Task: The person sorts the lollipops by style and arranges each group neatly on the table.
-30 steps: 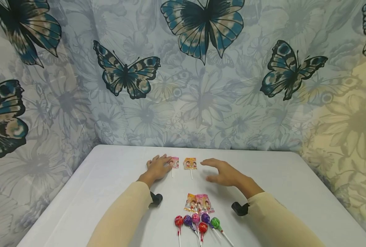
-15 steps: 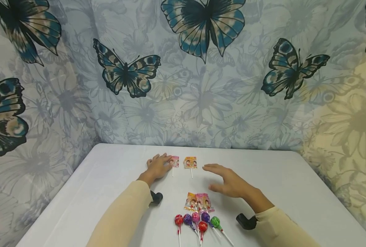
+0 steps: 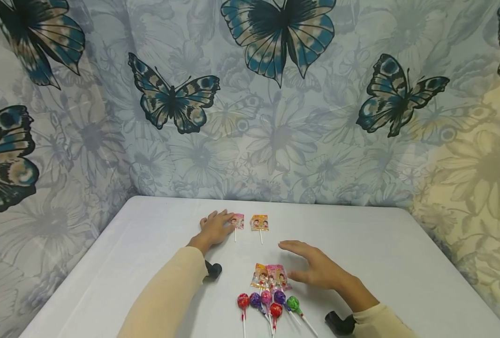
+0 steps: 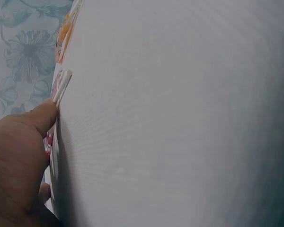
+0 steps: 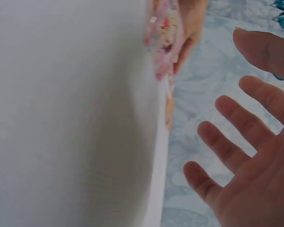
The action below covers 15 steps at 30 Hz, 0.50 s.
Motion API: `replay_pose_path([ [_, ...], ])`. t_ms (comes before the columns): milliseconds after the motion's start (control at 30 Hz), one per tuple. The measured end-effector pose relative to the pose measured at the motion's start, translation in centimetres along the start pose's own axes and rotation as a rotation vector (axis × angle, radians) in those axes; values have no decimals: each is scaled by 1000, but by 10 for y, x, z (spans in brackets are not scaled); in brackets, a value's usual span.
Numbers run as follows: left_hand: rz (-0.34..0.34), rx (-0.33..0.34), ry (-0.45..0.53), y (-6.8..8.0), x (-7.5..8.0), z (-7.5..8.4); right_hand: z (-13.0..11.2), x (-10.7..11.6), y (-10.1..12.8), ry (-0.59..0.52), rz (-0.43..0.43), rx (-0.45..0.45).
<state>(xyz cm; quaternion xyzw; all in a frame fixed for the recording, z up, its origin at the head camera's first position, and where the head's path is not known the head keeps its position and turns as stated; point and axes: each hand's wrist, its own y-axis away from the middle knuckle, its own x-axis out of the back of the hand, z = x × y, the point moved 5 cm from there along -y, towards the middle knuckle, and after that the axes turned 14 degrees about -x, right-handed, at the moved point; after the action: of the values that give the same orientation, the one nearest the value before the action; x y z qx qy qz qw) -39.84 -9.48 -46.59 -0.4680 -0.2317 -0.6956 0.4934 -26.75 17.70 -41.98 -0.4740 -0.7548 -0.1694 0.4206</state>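
White flat table (image 3: pixel 106 281) — right hand (image 3: pixel 317 270) spread loose just beside the near group of orange and pink flat-wrapped lollipops (image 3: pixel 276 277); left hand (image 3: pixel 215 228) relaxed, touching a pink flat-wrapped lollipop (image 3: pixel 239 221) near the far edge, an orange flat-wrapped lollipop (image 3: pixel 260 222) beside it. Shiny red, purple, pink and green round lollipops (image 3: pixel 266 296) lie closest — white sticks toward the person.

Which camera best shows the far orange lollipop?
The head view: there the orange lollipop lies whole and uncovered. The left wrist view catches it edge-on; the right wrist view perhaps shows a blurred sliver.
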Motion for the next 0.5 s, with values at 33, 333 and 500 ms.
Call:
replay_pose_path([
  [33,0,-1,-1,0,0,0,1,-1,1,0,1,-1],
  [333,-9,-10,-1,-4,-4,1,15,-14,11,-57,-32,-3],
  [500,-2,-4,-20,-2,-3,0,19,-26,13,-17,-85,-8],
])
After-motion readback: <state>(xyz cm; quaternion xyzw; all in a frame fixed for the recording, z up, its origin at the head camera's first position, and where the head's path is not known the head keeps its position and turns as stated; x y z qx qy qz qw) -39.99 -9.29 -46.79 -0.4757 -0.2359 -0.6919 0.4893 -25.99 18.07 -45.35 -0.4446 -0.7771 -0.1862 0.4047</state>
